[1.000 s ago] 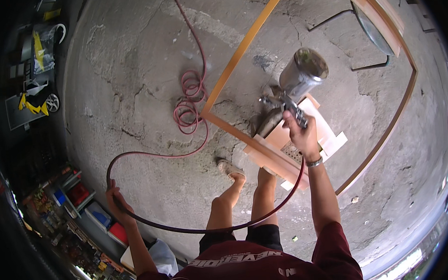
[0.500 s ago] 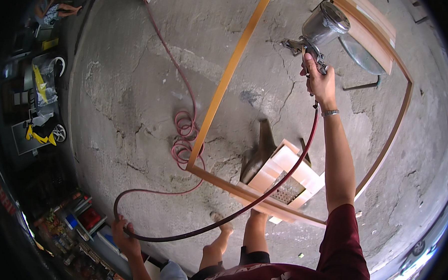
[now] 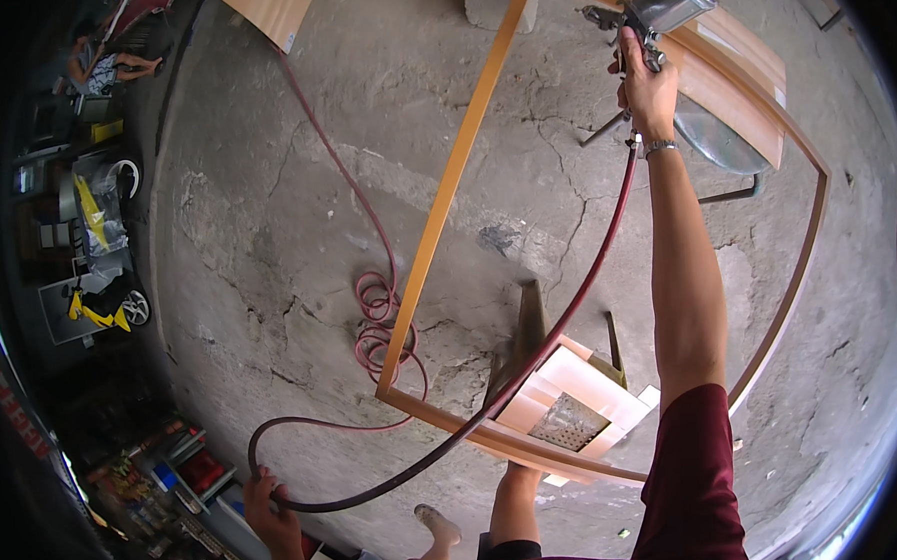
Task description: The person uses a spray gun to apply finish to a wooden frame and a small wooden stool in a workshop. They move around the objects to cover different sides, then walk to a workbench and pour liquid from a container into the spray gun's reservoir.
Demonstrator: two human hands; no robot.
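Cracked grey concrete floor [image 3: 235,209] lies beneath a large, thin, orange-brown wooden frame [image 3: 444,200]. A long dark-red rubber hose [image 3: 493,408], best lifted clear of it, sits in the curled fingers [image 3: 264,482] of the left hand [image 3: 272,513]; the right hand's [image 3: 651,96] fingers clamp the silver metal spray gun [image 3: 669,2] over the frame's far edge, best held steady.

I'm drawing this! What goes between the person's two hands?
In the head view, a red hose, curving from the left hand to the right hand across the wooden frame.
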